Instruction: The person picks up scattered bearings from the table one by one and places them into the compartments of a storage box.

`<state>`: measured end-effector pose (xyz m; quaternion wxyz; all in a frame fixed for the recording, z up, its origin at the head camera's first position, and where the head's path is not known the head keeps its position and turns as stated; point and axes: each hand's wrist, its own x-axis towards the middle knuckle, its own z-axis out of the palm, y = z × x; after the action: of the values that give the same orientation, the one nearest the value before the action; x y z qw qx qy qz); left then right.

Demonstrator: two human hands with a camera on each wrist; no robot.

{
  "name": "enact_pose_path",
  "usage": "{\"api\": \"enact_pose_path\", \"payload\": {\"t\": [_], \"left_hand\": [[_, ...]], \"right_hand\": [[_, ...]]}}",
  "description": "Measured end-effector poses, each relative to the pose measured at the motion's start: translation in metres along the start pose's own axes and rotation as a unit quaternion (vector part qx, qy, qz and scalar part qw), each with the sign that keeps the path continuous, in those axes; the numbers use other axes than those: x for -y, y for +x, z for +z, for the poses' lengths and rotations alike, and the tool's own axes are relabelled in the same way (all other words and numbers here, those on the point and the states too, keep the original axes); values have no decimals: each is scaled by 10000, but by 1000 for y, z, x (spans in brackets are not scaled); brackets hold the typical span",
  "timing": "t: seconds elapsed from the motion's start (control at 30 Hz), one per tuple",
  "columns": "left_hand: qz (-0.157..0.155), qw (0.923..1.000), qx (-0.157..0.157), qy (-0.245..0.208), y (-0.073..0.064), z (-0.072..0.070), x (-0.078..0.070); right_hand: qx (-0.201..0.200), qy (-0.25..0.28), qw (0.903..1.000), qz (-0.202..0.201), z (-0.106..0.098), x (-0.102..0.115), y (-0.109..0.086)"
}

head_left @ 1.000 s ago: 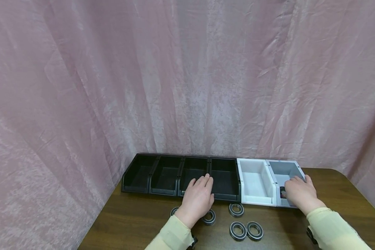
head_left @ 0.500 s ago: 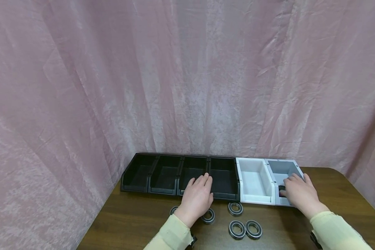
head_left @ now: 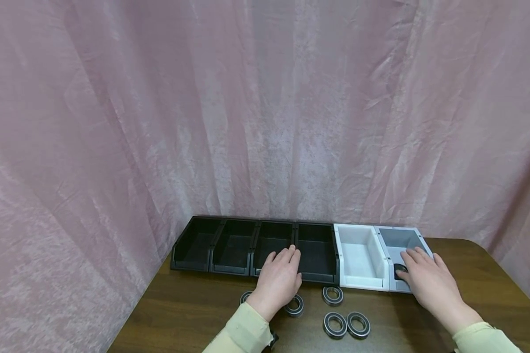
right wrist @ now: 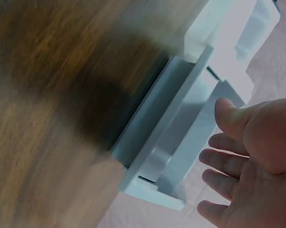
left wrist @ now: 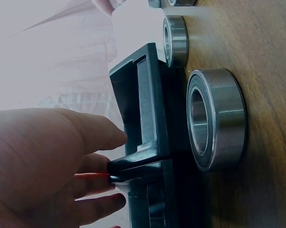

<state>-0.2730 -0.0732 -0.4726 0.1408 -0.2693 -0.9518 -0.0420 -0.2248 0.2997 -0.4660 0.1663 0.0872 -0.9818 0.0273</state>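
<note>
My left hand (head_left: pixel 279 280) rests with relaxed fingers at the divider between two black bins (head_left: pixel 316 252). The left wrist view shows its fingertips touching that divider, with a ball bearing (left wrist: pixel 226 118) close by. My right hand (head_left: pixel 434 280) is over the light grey bin (head_left: pixel 399 239) at the row's right end, fingers spread and loosely bent. In that bin, by the thumb, lies a dark round thing (head_left: pixel 398 268), partly hidden; its kind is hard to tell. The right wrist view shows nothing between the fingers of my right hand.
A white bin (head_left: pixel 360 255) stands between the black ones and the grey one. Several bearings lie on the wooden table (head_left: pixel 194 309), including one by the bins (head_left: pixel 326 298) and a pair nearer the front (head_left: pixel 329 328). A pink curtain (head_left: pixel 265 122) hangs behind.
My right hand has drawn back slightly toward the right and front, its fingers loosening, so the dark round thing in the grey bin shows more. My left hand has stayed in place.
</note>
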Motion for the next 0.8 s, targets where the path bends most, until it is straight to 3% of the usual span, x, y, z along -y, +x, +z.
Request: {"api": "enact_pose_path", "payload": {"t": [0.23,0.47,0.7,0.8], "left_hand": [[-20,10000,42,3,0,0,-1],[-4,10000,-17,-1,-1,1,0],[5,10000,-78,32,-1,2,0],[-2,10000,-68,5,-1,2,0]], "right_hand": [[-598,175,9977,-271,-1,9,-17],[-491,252,9981,-267,-7,22,-31],[-875,310,9940,-577,-6,32,-42],[-855,304,9938,-637,-6,37,-46]]}}
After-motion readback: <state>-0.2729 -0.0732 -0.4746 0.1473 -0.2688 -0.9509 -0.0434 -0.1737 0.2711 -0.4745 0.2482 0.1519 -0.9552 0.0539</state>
